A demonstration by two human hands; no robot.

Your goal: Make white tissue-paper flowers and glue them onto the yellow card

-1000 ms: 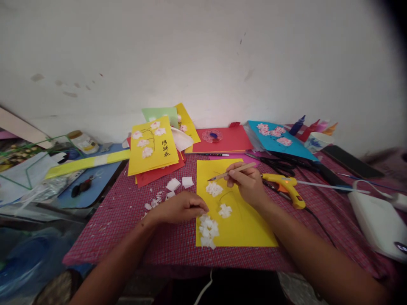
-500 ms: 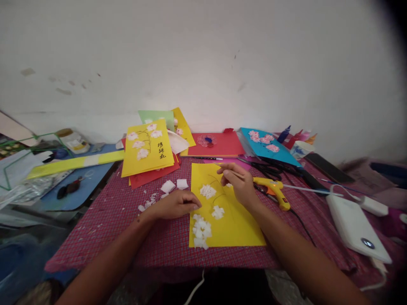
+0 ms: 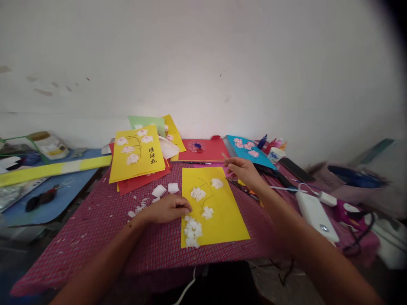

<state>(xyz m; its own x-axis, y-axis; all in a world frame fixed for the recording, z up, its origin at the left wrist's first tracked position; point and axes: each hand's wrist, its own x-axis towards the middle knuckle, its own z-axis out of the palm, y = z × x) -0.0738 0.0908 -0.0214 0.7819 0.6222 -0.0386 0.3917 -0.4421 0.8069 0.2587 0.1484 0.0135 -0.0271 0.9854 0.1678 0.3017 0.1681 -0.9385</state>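
A yellow sheet [image 3: 225, 224] lies on the checked cloth, with drawn stems and white paper flowers [image 3: 197, 193] on it. Loose white petals [image 3: 193, 228] are heaped at its lower left. My left hand [image 3: 168, 208] rests by the sheet's left edge, fingers curled together; whatever they might hold is hidden. Beyond the sheet's upper right corner, my right hand [image 3: 244, 170] is closed around a thin pale stick [image 3: 225, 156], whose kind I cannot make out. Its forearm partly covers the yellow glue gun [image 3: 241, 183].
White paper squares [image 3: 159, 190] and scraps [image 3: 138, 208] lie left of my left hand. Behind stand yellow flower cards [image 3: 136, 159], a red sheet [image 3: 206, 148] and a blue flower card [image 3: 251, 150]. A white power bank [image 3: 316, 216] is at right, a paper cup [image 3: 276, 155] farther back.
My right hand has moved from over the sheet to beyond its upper right corner, uncovering a white flower there. My left hand stays by the left edge. The camera view has shifted right.
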